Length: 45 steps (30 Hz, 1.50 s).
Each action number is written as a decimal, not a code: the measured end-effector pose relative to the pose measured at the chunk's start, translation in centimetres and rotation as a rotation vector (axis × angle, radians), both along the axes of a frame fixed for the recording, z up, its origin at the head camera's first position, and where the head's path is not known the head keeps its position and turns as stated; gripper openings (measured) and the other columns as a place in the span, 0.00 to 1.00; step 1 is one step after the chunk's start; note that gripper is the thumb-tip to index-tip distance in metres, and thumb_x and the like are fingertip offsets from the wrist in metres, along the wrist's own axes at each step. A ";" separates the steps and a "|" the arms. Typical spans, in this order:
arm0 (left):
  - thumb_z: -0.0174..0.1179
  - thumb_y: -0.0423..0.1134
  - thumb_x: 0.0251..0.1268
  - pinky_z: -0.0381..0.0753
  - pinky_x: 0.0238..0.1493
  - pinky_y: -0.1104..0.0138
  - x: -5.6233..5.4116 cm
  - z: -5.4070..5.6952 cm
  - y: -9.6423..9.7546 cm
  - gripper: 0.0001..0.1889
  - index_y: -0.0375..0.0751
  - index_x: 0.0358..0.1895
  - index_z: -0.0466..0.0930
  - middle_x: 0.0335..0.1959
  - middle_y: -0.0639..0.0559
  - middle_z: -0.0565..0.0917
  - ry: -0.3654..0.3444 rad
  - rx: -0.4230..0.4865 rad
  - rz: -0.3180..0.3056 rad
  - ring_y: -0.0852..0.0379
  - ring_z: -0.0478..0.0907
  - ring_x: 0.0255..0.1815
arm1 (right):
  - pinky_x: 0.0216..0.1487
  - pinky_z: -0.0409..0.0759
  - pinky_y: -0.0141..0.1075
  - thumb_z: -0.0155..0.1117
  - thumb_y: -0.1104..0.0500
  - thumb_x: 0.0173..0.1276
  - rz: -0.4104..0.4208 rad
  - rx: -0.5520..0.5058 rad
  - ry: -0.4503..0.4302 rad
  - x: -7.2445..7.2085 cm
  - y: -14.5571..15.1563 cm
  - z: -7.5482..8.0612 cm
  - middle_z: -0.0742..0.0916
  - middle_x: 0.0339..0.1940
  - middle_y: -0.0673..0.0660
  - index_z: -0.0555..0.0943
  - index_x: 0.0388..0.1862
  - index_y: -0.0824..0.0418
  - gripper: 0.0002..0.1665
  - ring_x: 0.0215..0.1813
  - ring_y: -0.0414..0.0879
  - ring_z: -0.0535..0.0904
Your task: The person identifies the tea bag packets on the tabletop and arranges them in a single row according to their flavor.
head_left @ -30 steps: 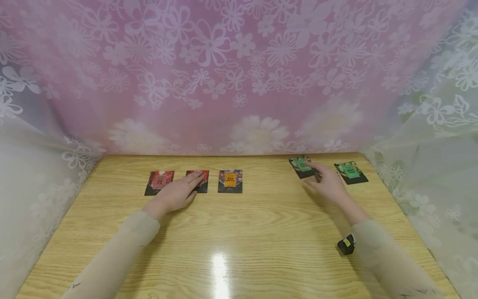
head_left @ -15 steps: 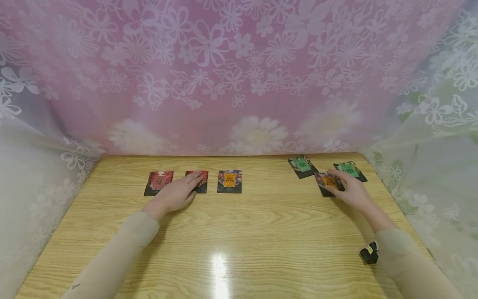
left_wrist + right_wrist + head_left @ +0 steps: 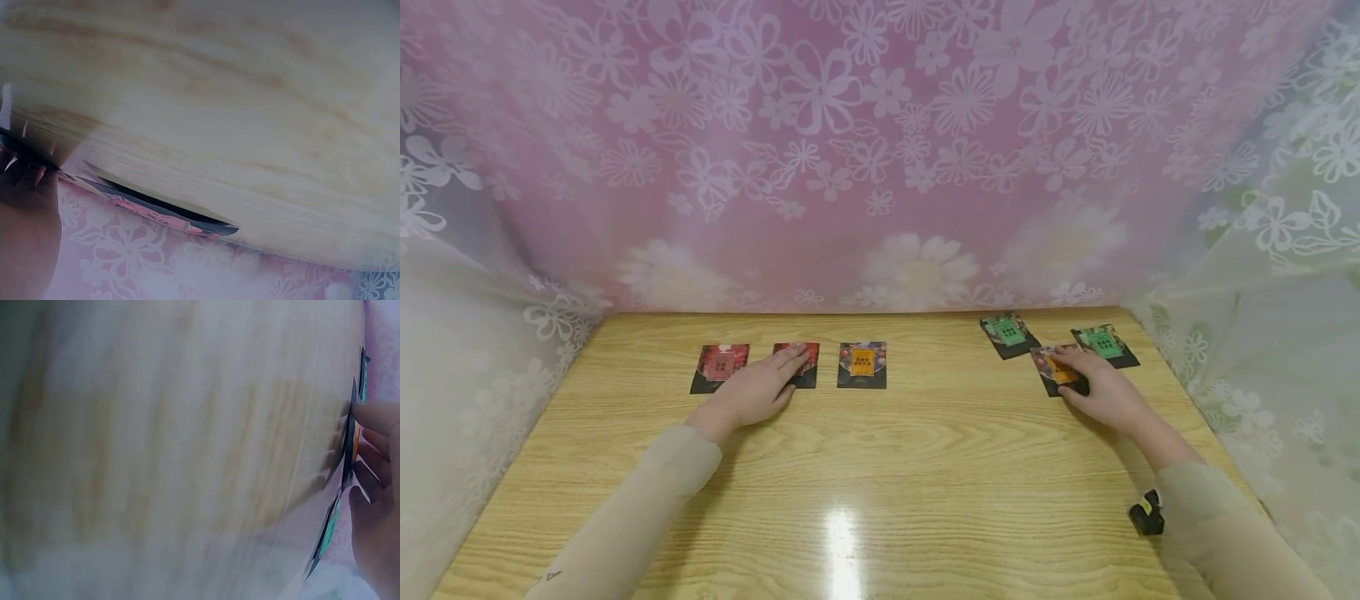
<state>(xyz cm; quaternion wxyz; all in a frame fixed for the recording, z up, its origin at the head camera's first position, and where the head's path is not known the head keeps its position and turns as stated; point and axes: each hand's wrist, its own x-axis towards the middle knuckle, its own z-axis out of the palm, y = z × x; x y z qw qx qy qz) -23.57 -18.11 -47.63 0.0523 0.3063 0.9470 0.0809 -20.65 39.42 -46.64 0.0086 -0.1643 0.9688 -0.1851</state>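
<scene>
My left hand (image 3: pixel 752 389) lies with its fingers straight on a red-and-black packet (image 3: pixel 808 377), covering part of it. To its left lies another red packet (image 3: pixel 721 364) with a pink label, and to its right one with an orange label (image 3: pixel 862 364). My right hand (image 3: pixel 1105 390) touches a second orange-labelled packet (image 3: pixel 1051 367), its fingers over the upper right and its thumb by the lower edge. In the right wrist view, the right fingertips (image 3: pixel 365 464) meet that packet's face. Close by lie two green-labelled packets, one behind-left (image 3: pixel 1009 335) and one behind-right (image 3: pixel 1105 345).
A wood-grain table (image 3: pixel 880 467) carries all the packets near its back edge. Behind hangs a pink flowered curtain (image 3: pixel 880 167), with pale curtains at both sides. A small black object with a yellow mark (image 3: pixel 1147 512) shows at the right cuff.
My right hand left the left-hand green packet, which stays on the table, and moved right to the orange-labelled packet. That packet has since turned slightly. The left hand stays put.
</scene>
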 end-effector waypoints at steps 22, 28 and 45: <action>0.53 0.39 0.84 0.71 0.79 0.43 -0.1 0.3 0.1 0.32 0.36 0.84 0.59 0.86 0.38 0.60 -0.001 -0.007 -0.006 0.38 0.62 0.85 | 0.74 0.68 0.73 0.71 0.55 0.75 0.029 0.050 0.033 1.6 -2.4 0.0 0.75 0.75 0.75 0.75 0.76 0.67 0.36 0.77 0.77 0.66; 0.53 0.39 0.84 0.72 0.78 0.43 -0.1 0.3 0.1 0.32 0.36 0.84 0.59 0.86 0.38 0.60 0.000 -0.010 -0.003 0.38 0.63 0.84 | 0.73 0.70 0.71 0.71 0.56 0.75 0.046 0.059 0.045 1.8 -3.7 -0.1 0.76 0.75 0.74 0.75 0.77 0.66 0.35 0.75 0.76 0.70; 0.51 0.39 0.85 0.70 0.80 0.42 0.1 0.5 -0.2 0.30 0.36 0.84 0.60 0.85 0.38 0.62 -0.017 0.009 -0.006 0.37 0.63 0.84 | 0.75 0.70 0.68 0.70 0.55 0.76 0.087 0.040 0.013 0.9 -9.2 -0.2 0.76 0.77 0.70 0.74 0.79 0.62 0.35 0.77 0.72 0.70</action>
